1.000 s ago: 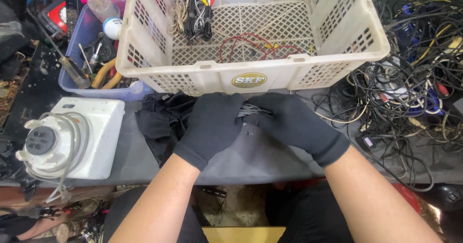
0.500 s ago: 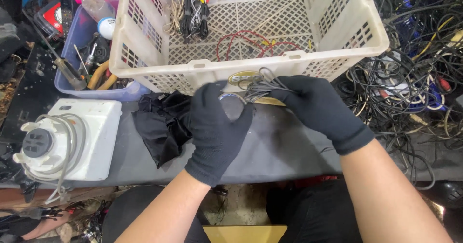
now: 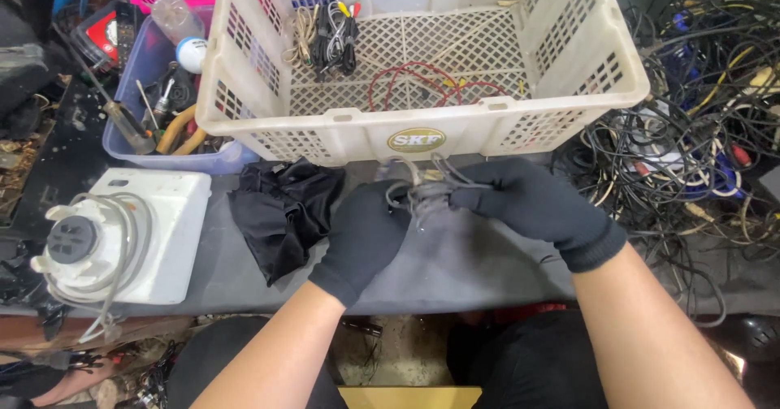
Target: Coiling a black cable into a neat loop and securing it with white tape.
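Head view: our left hand and right hand, both in black gloves, are closed on a small grey cable bundle, pinched between the fingertips so its loops stay gathered. Basket is just beyond the fingers, black cloth left of them.

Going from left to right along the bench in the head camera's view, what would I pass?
White appliance with a grey knob → crumpled black cloth → left hand in a black glove → small bundle of grey cable held between both hands → right hand in a black glove → tangled heap of cables.
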